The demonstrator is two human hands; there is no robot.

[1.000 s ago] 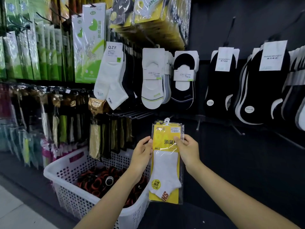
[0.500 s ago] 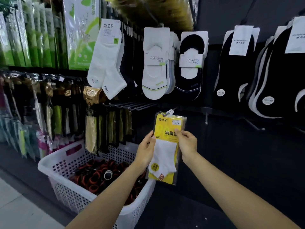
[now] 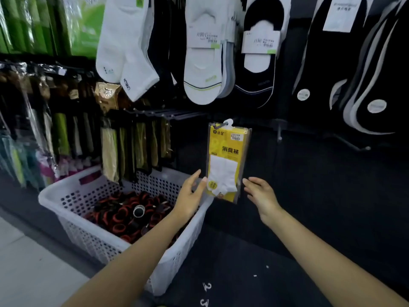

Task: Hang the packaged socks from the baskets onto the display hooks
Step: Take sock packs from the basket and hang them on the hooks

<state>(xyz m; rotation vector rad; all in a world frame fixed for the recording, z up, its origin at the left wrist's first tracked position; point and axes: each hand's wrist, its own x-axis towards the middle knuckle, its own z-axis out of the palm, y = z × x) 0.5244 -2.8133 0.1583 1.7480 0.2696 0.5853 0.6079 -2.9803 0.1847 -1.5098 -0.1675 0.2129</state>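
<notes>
The yellow card sock pack in its clear plastic sleeve (image 3: 228,156) hangs by its white tab on a dark metal hook (image 3: 225,123). My left hand (image 3: 191,196) is loose, thumb touching the pack's lower edge; my right hand (image 3: 260,193) is spread just beside it, holding nothing. If the tab is barely seated, my thumb's nudge could knock it off.

The left forearm (image 3: 132,251) and right forearm (image 3: 332,251) are bare down to the wrists. The left hand (image 3: 191,197) and right hand (image 3: 261,196) are bare too; the left thumb (image 3: 202,185) shows a short, rounded nail.
</notes>
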